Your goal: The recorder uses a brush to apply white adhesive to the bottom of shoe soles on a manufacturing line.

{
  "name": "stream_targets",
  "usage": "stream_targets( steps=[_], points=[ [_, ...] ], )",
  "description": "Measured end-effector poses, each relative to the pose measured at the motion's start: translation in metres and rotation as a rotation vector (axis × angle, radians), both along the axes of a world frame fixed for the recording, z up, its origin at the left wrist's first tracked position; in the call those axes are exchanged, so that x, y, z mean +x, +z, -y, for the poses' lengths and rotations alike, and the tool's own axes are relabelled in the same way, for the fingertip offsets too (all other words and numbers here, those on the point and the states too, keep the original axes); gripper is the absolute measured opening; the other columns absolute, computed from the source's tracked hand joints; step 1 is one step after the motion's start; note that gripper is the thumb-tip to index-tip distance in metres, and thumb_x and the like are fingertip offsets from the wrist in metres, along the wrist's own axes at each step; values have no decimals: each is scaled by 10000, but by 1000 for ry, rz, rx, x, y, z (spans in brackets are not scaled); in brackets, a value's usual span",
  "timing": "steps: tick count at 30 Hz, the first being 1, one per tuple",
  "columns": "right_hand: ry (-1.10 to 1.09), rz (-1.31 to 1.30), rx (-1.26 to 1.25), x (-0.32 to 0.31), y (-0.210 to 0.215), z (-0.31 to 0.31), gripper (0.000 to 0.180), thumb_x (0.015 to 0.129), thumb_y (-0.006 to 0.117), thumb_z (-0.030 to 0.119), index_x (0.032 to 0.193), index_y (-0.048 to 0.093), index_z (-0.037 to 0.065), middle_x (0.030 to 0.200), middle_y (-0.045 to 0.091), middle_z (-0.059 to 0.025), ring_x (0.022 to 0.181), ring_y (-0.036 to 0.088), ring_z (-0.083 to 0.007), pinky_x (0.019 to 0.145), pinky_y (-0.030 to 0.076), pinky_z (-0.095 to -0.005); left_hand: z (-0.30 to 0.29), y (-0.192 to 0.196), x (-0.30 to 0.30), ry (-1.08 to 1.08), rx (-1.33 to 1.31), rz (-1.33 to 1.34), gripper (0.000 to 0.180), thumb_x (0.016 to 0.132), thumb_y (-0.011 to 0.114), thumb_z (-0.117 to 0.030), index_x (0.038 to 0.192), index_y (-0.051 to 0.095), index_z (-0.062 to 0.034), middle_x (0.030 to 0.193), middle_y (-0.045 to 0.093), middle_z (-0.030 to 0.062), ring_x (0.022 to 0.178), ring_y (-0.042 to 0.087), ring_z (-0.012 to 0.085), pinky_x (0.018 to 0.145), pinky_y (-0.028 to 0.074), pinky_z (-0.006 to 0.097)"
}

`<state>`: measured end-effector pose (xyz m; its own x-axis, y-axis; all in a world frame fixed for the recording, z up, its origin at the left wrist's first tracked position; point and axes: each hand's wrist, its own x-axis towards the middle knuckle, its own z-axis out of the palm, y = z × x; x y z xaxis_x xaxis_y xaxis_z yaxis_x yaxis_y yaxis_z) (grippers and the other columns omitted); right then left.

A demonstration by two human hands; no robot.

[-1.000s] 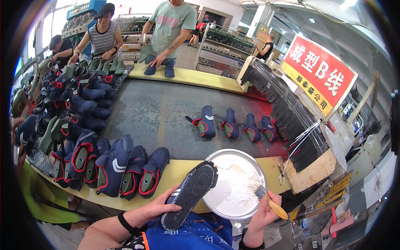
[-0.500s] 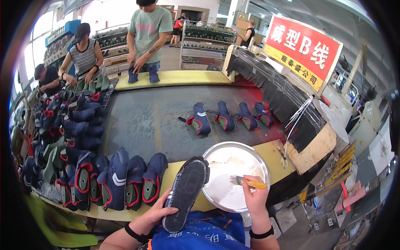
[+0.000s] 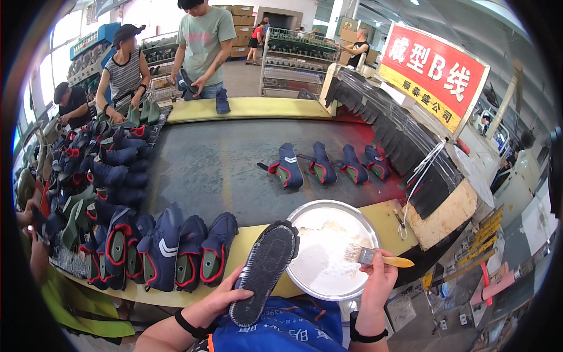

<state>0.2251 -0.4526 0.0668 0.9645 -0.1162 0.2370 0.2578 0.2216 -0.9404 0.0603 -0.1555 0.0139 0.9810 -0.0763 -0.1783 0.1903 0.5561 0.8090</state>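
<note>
Factory floor, long dark table (image 3: 199, 170) with yellow edges, red sign (image 3: 437, 73) top right. Left hand (image 3: 220, 302) grip clenched around a dark shoe sole (image 3: 264, 271), tread side up, tilted, toe end over the table's near yellow edge, just beside the pan. Right hand (image 3: 378, 278) grip pinching a small brush (image 3: 375, 257) by its yellow handle, bristles over the round metal pan (image 3: 311, 214), probably touching the whitish glue inside, hard to tell from here. Row of navy shoe uppers (image 3: 176, 249) with red trim stands left of the sole, touching each other. Four more uppers (image 3: 325, 164) lie mid-table, well apart from the hands. Two other workers (image 3: 202, 41) stand at the far end handling shoes
</note>
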Motion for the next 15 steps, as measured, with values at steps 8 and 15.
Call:
stream_targets(
  steps=[8, 15],
  points=[
    [91, -133, 287, 9, -5, 9, 211, 1033, 586, 165, 1163, 573, -1, 985, 667, -93, 689, 652, -133, 619, 574, -275, 0, -1, 1, -11, 58, -28, 948, 825, 734, -153, 1594, 197, -18, 1367, 563, 197, 1246, 586, 266, 1088, 439, 376],
    [30, -73, 126, 6, -6, 4, 194, 1016, 614, 123, 1163, 576, 3, 976, 654, -94, 716, 651, -128, 629, 575, -276, 0, 5, 2, -13, 79, -31, 952, 830, 730, -153, 1599, 185, -17, 1364, 564, 195, 1247, 584, 263, 1087, 439, 375]
  ],
)
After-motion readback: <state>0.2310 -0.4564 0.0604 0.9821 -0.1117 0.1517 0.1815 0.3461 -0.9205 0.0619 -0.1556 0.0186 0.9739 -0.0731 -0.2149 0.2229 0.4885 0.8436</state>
